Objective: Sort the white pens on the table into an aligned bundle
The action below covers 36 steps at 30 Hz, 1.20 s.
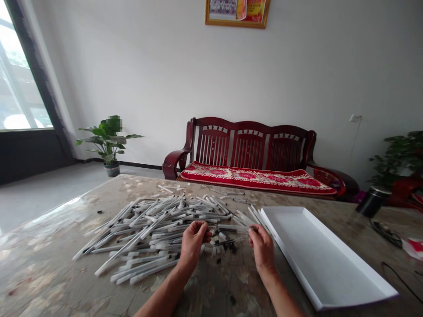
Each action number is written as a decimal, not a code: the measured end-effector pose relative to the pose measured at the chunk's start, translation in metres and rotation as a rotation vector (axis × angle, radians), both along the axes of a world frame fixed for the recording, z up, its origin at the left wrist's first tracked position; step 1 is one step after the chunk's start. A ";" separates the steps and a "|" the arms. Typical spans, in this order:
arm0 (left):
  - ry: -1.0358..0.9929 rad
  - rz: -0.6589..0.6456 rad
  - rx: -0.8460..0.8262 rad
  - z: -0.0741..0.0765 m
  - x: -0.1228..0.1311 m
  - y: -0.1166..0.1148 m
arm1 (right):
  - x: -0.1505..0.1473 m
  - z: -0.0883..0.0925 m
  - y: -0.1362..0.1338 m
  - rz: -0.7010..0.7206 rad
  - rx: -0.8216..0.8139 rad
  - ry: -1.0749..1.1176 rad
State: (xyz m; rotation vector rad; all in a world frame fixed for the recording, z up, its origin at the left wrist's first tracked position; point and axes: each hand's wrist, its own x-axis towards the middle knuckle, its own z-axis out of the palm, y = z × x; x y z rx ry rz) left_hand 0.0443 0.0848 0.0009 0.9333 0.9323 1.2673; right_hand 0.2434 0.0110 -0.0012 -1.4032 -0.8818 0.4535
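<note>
My left hand (194,243) is closed in a pinch at the right front of a heap of pale, translucent pen barrels (161,220). Whatever its fingertips may hold is too small to make out. To the right, and apart from it, my right hand (262,248) pinches thumb against forefinger beside the white tray. Something small and dark seems to show at those fingertips, but its kind is unclear. Between the two hands lie small black pieces (231,246), white pen caps and a few dark refills.
A shallow white box tray (317,251) with raised walls stands at the right of the patterned table (59,251). Behind it are a black cylinder (373,200) and dark cables. A wooden bench (251,145) with a red cover stands beyond the table's far edge.
</note>
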 end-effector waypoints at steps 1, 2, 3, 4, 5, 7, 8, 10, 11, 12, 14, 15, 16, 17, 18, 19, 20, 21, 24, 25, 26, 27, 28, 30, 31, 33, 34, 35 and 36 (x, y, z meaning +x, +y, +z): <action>0.002 0.026 0.012 0.001 -0.001 0.001 | 0.003 -0.001 0.001 -0.029 0.001 0.032; 0.005 0.054 0.024 0.001 -0.003 0.002 | 0.007 -0.003 0.002 -0.059 0.003 0.070; 0.011 0.082 0.035 0.001 -0.004 0.004 | 0.011 -0.004 0.002 -0.090 0.010 0.111; 0.020 0.107 0.045 0.001 -0.006 0.005 | 0.015 -0.006 0.003 -0.124 0.022 0.154; 0.036 0.131 0.055 0.001 -0.008 0.007 | 0.018 -0.007 0.004 -0.157 0.039 0.193; 0.080 0.163 0.084 0.000 -0.010 0.010 | 0.025 -0.010 0.005 -0.214 0.079 0.254; 0.103 0.165 0.101 -0.002 -0.010 0.011 | 0.027 -0.012 0.005 -0.232 0.094 0.277; 0.143 0.135 0.135 -0.005 -0.009 0.011 | 0.031 -0.014 0.006 -0.246 0.114 0.307; 0.166 0.104 0.154 -0.006 -0.008 0.011 | 0.033 -0.014 0.006 -0.246 0.121 0.316; 0.204 0.067 0.175 -0.007 -0.007 0.009 | 0.033 -0.015 0.006 -0.246 0.124 0.320; 0.348 0.014 0.241 -0.008 -0.005 0.005 | 0.034 -0.016 0.007 -0.246 0.120 0.301; 0.454 0.011 0.283 -0.008 -0.005 0.003 | 0.034 -0.017 0.007 -0.249 0.114 0.280; 0.571 0.025 0.321 -0.007 -0.006 0.001 | 0.034 -0.018 0.007 -0.254 0.106 0.257; 0.685 0.048 0.353 -0.005 -0.006 -0.001 | 0.034 -0.019 0.007 -0.259 0.096 0.234; 0.788 0.071 0.376 -0.003 -0.007 -0.004 | 0.034 -0.020 0.008 -0.265 0.087 0.209; 0.876 0.081 0.391 0.000 -0.009 -0.005 | 0.034 -0.022 0.008 -0.273 0.079 0.183; 0.950 0.077 0.403 0.003 -0.010 -0.007 | 0.035 -0.024 0.009 -0.280 0.068 0.151; 1.014 0.062 0.420 0.005 -0.011 -0.008 | 0.036 -0.026 0.009 -0.287 0.054 0.106; 1.204 0.036 0.495 0.012 -0.016 -0.009 | 0.037 -0.030 0.010 -0.320 0.007 -0.107; 1.270 0.042 0.523 0.014 -0.018 -0.009 | 0.037 -0.031 0.010 -0.328 -0.008 -0.207; 1.334 0.052 0.548 0.016 -0.020 -0.007 | 0.037 -0.032 0.010 -0.330 -0.023 -0.325; 1.396 0.062 0.566 0.018 -0.023 -0.005 | 0.036 -0.032 0.009 -0.328 -0.039 -0.457; 1.452 0.071 0.575 0.019 -0.026 -0.003 | 0.035 -0.032 0.008 -0.323 -0.058 -0.595; 1.543 0.086 0.565 0.023 -0.032 0.001 | 0.031 -0.031 0.006 -0.316 -0.111 -0.848; 1.580 0.087 0.550 0.024 -0.034 0.003 | 0.029 -0.030 0.005 -0.317 -0.151 -0.945; 1.641 0.068 0.514 0.026 -0.038 0.005 | 0.025 -0.028 0.003 -0.317 -0.252 -1.073; 1.663 0.045 0.499 0.027 -0.039 0.006 | 0.023 -0.026 0.002 -0.311 -0.307 -1.114; 1.678 0.015 0.489 0.027 -0.040 0.005 | 0.022 -0.024 0.001 -0.306 -0.361 -1.147; 1.686 -0.015 0.488 0.027 -0.040 0.005 | 0.022 -0.022 0.001 -0.302 -0.412 -1.176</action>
